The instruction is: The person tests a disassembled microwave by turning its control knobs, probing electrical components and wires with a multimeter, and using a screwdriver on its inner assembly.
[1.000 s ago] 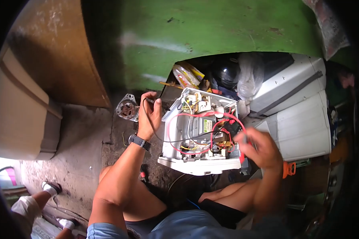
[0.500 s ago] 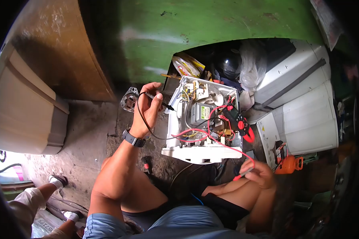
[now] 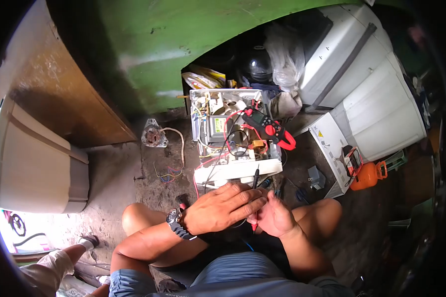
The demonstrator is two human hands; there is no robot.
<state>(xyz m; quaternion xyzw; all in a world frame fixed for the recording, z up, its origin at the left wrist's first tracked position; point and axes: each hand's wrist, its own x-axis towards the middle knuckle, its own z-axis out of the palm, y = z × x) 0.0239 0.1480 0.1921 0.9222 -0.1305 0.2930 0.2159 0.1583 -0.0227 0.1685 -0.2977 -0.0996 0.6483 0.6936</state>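
My hands have come together in front of the opened white appliance [image 3: 238,172], whose wiring and inner parts show. My left hand [image 3: 223,208], with a watch on its wrist, is closed on a black test probe [image 3: 256,179] pointing up toward the casing. My right hand [image 3: 278,218] touches it, palm partly turned up, gripping a red test probe [image 3: 254,227]; most of that probe is hidden between the fingers. A red and black clamp meter [image 3: 265,126] lies on the appliance's right side, with its leads trailing over the parts.
On the floor to the left sits a small motor [image 3: 154,134] with loose wires. A white panel [image 3: 330,153] leans at right near an orange canister [image 3: 369,177] and a grey box [image 3: 316,177]. Another person's leg [image 3: 59,262] shows at lower left.
My left hand has come down and right with the black probe, from beside the appliance to my right hand. My right hand has moved left with the red probe. The view has shifted.
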